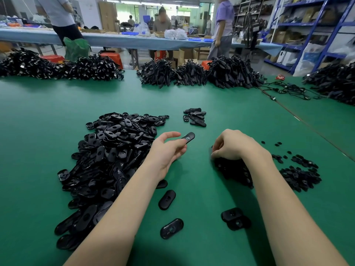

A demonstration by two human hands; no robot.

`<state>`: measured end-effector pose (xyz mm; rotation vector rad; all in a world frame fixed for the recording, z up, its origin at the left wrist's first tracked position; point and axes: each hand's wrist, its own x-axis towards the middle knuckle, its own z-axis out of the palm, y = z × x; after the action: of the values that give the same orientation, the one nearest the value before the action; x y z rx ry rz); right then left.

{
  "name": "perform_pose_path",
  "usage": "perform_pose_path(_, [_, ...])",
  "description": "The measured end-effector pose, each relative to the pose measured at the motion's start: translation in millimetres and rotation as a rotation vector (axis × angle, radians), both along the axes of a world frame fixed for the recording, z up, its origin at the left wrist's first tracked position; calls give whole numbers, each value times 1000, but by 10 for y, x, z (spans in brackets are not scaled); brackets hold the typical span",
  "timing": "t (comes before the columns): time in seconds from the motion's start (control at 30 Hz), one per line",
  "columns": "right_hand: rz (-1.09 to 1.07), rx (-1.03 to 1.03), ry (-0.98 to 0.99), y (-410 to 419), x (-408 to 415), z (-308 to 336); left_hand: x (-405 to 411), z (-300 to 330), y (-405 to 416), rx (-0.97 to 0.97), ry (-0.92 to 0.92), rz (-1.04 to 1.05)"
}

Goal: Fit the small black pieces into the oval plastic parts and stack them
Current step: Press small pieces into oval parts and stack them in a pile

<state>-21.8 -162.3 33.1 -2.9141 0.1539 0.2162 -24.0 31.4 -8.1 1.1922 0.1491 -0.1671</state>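
My left hand [168,150] pinches one black oval plastic part [188,137] by its near end, above the green table [38,116]. To its left spreads a big heap of oval parts [113,150]. My right hand [233,144] has its fingers curled down into a pile of small black pieces [235,172]; what the fingertips hold is hidden. More small pieces [298,175] lie to the right. A small stack of oval parts [196,117] sits further back at the middle.
Three loose oval parts [167,200], [171,228], [235,218] lie near my forearms. Heaps of black cables [192,73] line the table's far edge. People stand and sit at a long bench [115,40] behind. Blue shelving [317,25] stands at right.
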Motion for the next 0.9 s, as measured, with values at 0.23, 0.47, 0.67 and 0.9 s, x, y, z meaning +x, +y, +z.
perform_pose_path(0.23, [-7,50,-48,16,-19,8,-6,2,25,45,-6,-31])
perform_pose_path(0.47, [-9,171,-126,-10,1,41,8,-26,13,45,-18,-16])
perform_pose_path(0.67, [68,420,-209,22,1,38,21,-34,-14,66,-41,-12])
perform_pose_path(0.9, [155,1176,-154,153,14,-22,2,-8,9,4,-42,-22])
